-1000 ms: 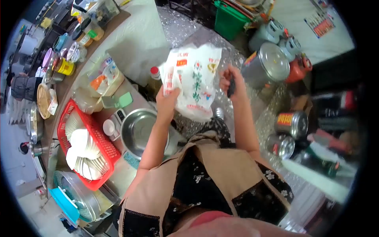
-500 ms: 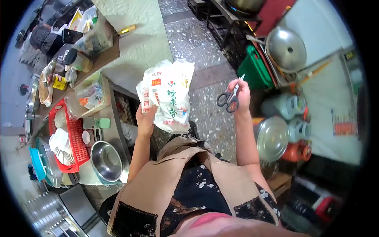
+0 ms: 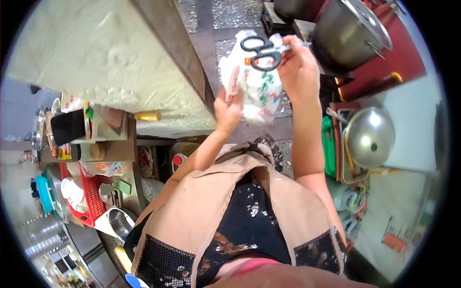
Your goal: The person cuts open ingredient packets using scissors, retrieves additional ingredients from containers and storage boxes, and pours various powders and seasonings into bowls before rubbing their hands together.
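Note:
My left hand (image 3: 227, 113) is closed round the side of a white plastic bag of glutinous rice flour (image 3: 261, 96), printed in green and red. The bag is upright in front of me and looks crumpled at the top. In my right hand (image 3: 301, 69) is a pair of scissors (image 3: 277, 49), gripped by the blades. Their black loop handles point left and cover part of the bag's upper end. Whether the scissors touch the bag, I cannot tell. My right fingers hide most of the blades.
To the left is a pale-covered table (image 3: 110, 57), with a dark phone (image 3: 68, 126) and jars on a nearby shelf. A red basket (image 3: 96, 201) of white dishes and a steel bowl (image 3: 119, 223) sit lower left. A large pot (image 3: 348, 36) and a wok lid (image 3: 370, 137) are on the right.
My view has shifted forward, bringing the pale table and the large pot closer. The right hand with the scissors has moved left and up, from beside the bag to its top.

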A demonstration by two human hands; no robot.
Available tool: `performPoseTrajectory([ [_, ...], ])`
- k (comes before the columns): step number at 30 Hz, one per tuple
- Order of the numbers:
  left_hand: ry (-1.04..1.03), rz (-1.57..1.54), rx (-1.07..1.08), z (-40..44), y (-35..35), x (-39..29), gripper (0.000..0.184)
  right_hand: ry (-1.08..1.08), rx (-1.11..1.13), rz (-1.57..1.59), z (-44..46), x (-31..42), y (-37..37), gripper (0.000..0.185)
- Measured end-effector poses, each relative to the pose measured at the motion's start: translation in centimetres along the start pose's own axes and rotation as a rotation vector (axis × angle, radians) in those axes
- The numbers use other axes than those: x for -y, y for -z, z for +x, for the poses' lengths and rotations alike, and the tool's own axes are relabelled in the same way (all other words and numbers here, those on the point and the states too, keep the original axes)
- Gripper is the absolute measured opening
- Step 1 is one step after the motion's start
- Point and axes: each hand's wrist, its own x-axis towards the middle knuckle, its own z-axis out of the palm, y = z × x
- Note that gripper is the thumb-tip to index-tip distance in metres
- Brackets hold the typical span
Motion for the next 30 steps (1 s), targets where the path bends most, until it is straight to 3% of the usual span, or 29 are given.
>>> performPoseTrajectory([
  [2, 0.024, -0.023, -0.069, 3.8, -1.8, 0.8, 0.028, 0.007, 0.050, 0.062, 4.8, -0.8, -0.3, 0.015],
  [5, -0.068, -0.051, -0.246, 8.5, -4.0, 2.2, 0.022, -0.185, 0.222, 0.127, 11.5, -4.2, 0.2, 0.018],
  [7, -0.133, -0.047, -0.422, 12.3, -4.2, 3.5, 0.020, -0.416, 0.276, 0.209, 17.0, -7.7, 0.0, 0.019],
  [10, -0.030, 0.173, -0.510, 16.4, -3.4, 5.8, 0.023, -0.829, 0.436, 0.315, 23.0, -13.9, -0.6, 0.022],
  [11, -0.001, 0.088, -0.574, 17.7, -2.9, 7.8, 0.023, -0.977, 0.454, 0.333, 24.6, -15.7, -0.9, 0.022],
  [17, -0.014, 0.080, -1.051, 21.6, -5.2, 9.2, 0.024, -1.679, 0.568, 0.487, 27.6, -23.5, -2.9, 0.020],
  [22, 0.008, 0.091, -1.385, 23.4, -6.1, 7.4, 0.020, -1.914, 0.688, 0.739, 24.9, -25.8, -10.3, 0.015],
  [27, -0.004, 0.111, -1.449, 23.7, -5.1, 7.0, 0.030, -2.054, 0.793, 0.805, 21.8, -24.1, -16.3, 0.015],
  [28, -0.165, 0.202, -1.461, 24.3, -5.1, 6.7, 0.030, -2.096, 0.793, 0.843, 21.0, -23.3, -16.9, 0.016],
  [30, 0.163, 0.488, -1.414, 23.1, -3.5, 7.6, 0.031, -2.132, 0.825, 0.885, 20.0, -21.0, -18.2, 0.016],
])
